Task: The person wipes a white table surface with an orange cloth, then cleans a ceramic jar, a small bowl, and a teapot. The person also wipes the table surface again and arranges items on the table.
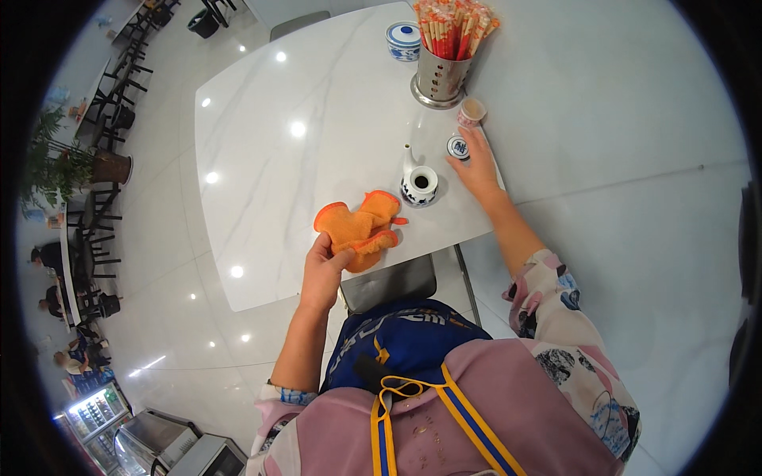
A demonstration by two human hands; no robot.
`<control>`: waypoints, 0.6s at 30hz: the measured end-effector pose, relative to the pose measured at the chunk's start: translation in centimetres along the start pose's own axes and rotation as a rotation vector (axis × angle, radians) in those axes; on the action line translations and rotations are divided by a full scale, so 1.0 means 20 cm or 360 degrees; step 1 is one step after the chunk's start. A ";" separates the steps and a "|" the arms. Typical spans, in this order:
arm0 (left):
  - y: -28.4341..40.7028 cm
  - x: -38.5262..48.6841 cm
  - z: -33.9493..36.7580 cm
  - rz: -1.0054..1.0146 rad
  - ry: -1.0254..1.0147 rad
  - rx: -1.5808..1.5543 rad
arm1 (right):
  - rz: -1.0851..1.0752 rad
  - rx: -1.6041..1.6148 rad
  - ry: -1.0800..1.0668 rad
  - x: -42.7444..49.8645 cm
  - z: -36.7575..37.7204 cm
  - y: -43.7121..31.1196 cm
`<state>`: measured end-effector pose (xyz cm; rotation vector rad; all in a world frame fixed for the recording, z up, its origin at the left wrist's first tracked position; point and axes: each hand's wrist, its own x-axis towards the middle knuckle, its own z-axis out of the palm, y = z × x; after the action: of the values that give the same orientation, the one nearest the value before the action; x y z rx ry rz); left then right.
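My left hand grips an orange cleaning cloth near the table's front edge. Right of the cloth stands a small blue-and-white porcelain pourer with a spout and an uncovered round mouth, dark inside. My right hand is at a round porcelain lid bearing writing, which lies on the table; thumb and fingers are spread around its right side. Whether they touch it is hard to tell. Just behind that hand is a small paper-like cup with light brown contents.
A perforated metal holder with wrapped chopsticks stands at the back of the white marble-patterned table, beside a lidded blue-and-white jar. A wall runs along the right. A dark chair seat is under the front edge.
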<state>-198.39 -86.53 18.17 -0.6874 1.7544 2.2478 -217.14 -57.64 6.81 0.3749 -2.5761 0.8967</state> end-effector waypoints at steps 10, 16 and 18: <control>0.05 -0.10 0.24 -0.0106 -0.0415 -0.0131 | 0.0585 0.1776 -0.0979 -0.33 -0.37 -0.62; 0.07 -0.08 0.25 -0.0059 -0.0655 -0.0023 | 0.0917 0.1935 -0.1419 -0.33 -0.41 -0.54; 0.05 -0.06 0.22 -0.0102 -0.0625 0.0058 | 0.0903 0.1754 -0.1322 -0.31 -0.42 -0.48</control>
<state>-198.82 -82.37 20.36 -0.2640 1.5521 2.1232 -205.80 -58.75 15.26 0.3250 -2.5696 2.8713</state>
